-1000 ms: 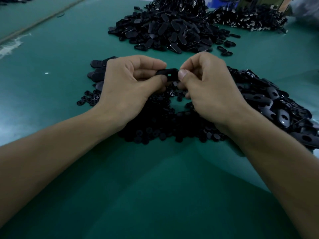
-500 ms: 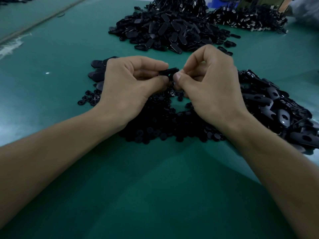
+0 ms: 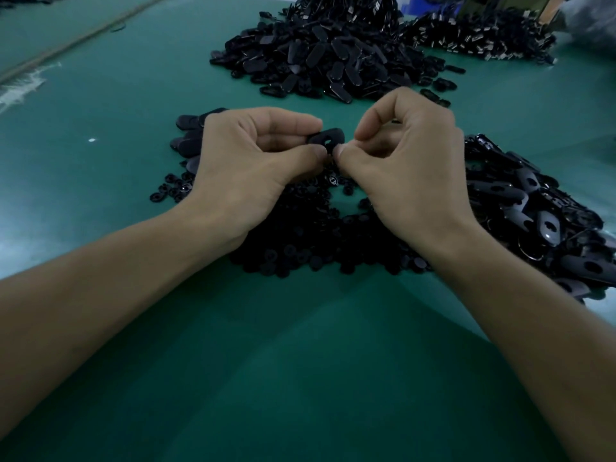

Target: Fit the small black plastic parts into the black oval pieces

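Note:
My left hand (image 3: 253, 168) pinches a black oval piece (image 3: 326, 138) between thumb and forefinger, its hole facing up. My right hand (image 3: 410, 165) is curled beside it, thumb tip touching the oval's near edge and forefinger bent just above its right end. Whether the right fingers hold a small part is hidden. Under both hands lies a heap of small black plastic parts (image 3: 310, 235). A pile of loose oval pieces (image 3: 533, 211) spreads at the right.
A large mound of black ovals (image 3: 320, 58) sits at the back centre, with another dark pile (image 3: 480, 38) behind it to the right. A few ovals (image 3: 190, 135) lie left of my left hand. The green table (image 3: 300, 378) stretches bare near me.
The oval piece has turned in my left hand so its hole faces up. My right hand has lifted and opened away slightly, its forefinger now off the piece.

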Demonstrator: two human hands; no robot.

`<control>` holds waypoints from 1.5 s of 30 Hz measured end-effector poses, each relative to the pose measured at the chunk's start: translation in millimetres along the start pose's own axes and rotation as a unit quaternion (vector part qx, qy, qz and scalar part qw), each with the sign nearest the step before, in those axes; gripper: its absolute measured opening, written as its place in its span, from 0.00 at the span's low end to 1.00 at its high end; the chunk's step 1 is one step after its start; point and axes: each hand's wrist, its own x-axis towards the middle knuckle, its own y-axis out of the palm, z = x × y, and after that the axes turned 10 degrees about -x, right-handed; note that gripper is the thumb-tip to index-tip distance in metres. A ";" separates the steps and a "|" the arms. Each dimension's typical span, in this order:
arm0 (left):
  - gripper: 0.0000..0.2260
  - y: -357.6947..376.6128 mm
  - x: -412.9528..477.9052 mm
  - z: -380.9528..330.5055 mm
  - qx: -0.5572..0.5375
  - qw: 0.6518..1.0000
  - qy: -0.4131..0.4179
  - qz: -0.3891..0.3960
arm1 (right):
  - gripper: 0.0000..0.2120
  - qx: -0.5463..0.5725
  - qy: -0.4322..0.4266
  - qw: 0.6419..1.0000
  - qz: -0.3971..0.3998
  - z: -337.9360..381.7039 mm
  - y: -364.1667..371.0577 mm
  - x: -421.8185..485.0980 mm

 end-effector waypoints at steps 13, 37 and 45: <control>0.10 -1.7 0.6 2.2 0.001 1.000 0.006 0.005 | 0.09 0.046 0.004 0.998 0.037 -0.4 2.0 2.8; 0.09 -0.3 -0.7 1.4 0.004 1.000 0.003 0.009 | 0.11 0.041 0.013 0.999 0.025 1.2 3.4 2.5; 0.10 0.0 -0.9 0.6 0.005 1.000 0.004 0.007 | 0.08 0.019 -0.003 1.000 0.017 3.6 2.6 -0.2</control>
